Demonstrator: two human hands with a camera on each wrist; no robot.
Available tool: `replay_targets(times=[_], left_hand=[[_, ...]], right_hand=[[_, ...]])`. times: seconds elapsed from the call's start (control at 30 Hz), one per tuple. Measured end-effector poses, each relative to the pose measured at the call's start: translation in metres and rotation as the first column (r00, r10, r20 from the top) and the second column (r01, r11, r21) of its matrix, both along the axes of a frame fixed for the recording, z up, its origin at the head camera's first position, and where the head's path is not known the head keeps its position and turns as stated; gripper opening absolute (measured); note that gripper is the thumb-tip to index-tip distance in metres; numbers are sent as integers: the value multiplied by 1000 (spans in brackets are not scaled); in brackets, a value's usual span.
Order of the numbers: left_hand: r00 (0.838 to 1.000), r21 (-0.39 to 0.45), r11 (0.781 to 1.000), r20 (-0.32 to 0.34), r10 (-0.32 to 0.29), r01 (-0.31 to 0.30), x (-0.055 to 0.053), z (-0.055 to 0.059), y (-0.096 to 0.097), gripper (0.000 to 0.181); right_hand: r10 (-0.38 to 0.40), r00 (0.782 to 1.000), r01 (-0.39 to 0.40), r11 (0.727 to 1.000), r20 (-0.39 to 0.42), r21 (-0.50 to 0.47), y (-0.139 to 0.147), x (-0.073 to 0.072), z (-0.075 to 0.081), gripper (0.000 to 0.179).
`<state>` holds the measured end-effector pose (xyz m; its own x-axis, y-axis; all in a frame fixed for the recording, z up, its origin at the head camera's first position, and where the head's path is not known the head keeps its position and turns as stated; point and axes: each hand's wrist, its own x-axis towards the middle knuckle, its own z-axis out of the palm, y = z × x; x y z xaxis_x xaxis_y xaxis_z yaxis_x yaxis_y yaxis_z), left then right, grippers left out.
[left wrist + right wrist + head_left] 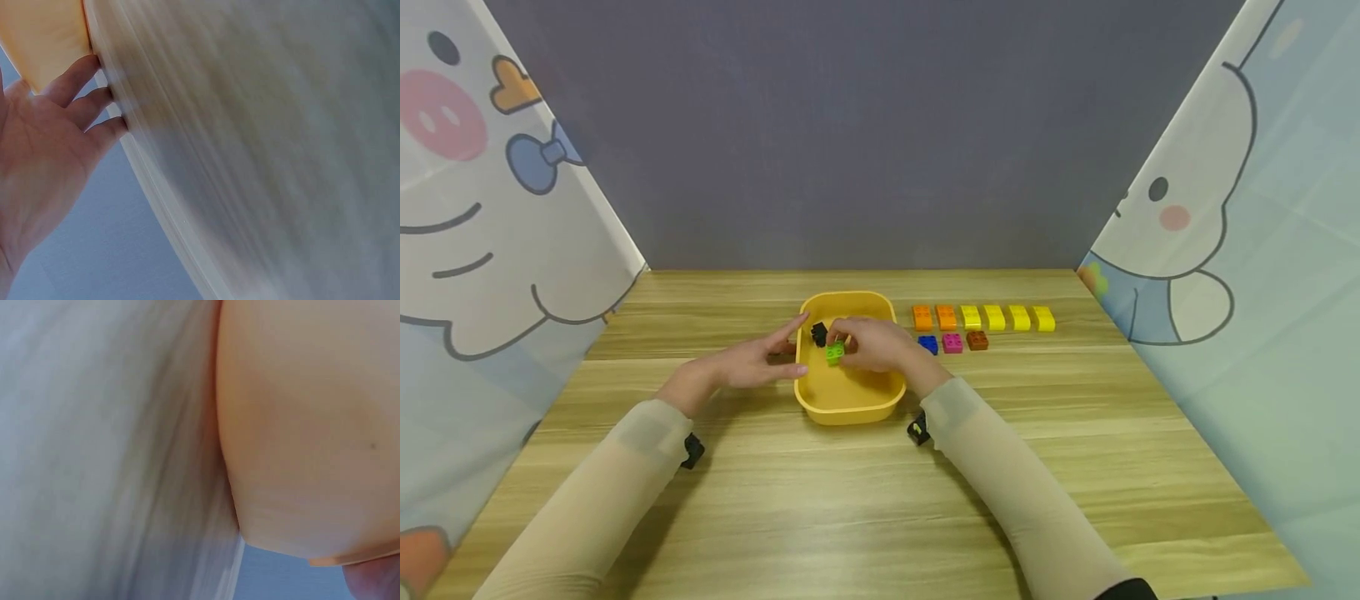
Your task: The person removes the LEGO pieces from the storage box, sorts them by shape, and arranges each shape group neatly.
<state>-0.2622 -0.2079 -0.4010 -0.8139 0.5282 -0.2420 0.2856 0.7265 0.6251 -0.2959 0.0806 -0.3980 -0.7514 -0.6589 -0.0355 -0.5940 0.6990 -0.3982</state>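
A yellow plastic bin (850,410) stands on the wooden table in the head view. My left hand (752,360) is at its left side, fingers spread, with index finger and thumb tips at the rim. In the left wrist view the other fingertips of that hand (50,137) reach down to the tabletop beside the bin (47,37). My right hand (876,343) reaches over the right wall into the bin, thumb and fingers pinching a light green toy brick (835,353). A black brick (819,334) lies inside just behind it. The bin wall (312,437) hides most of the right hand from its wrist camera.
Right of the bin, a back row holds two orange bricks (922,317) and several yellow bricks (995,317). In front of them are a blue brick (928,344), a magenta brick (952,343) and a brown brick (977,340). A grey panel (865,150) rises behind the table.
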Motion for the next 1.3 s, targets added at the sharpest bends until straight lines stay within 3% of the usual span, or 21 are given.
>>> replay_targets(times=[0.3, 0.7, 0.93, 1.13, 1.3], left_hand=[[1000, -16, 1000, -9, -20, 20, -3, 0, 1, 99], [1000, -15, 1000, -7, -23, 23, -4, -4, -1, 99], [1000, 16, 1000, 4, -25, 25, -3, -5, -3, 99], [1000, 22, 1000, 7, -19, 19, -3, -4, -2, 99], [1000, 22, 1000, 2, -9, 9, -1, -3, -1, 99]], right_hand=[[44, 997, -32, 979, 58, -201, 8, -3, 4, 44], [57, 994, -27, 956, 94, -293, 9, -5, 1, 43], [88, 992, -48, 928, 90, -370, 15, -3, 10, 42], [100, 995, -76, 891, 29, -447, 44, 1, 22, 41], [34, 999, -13, 875, 34, -485, 89, 7, 20, 43]])
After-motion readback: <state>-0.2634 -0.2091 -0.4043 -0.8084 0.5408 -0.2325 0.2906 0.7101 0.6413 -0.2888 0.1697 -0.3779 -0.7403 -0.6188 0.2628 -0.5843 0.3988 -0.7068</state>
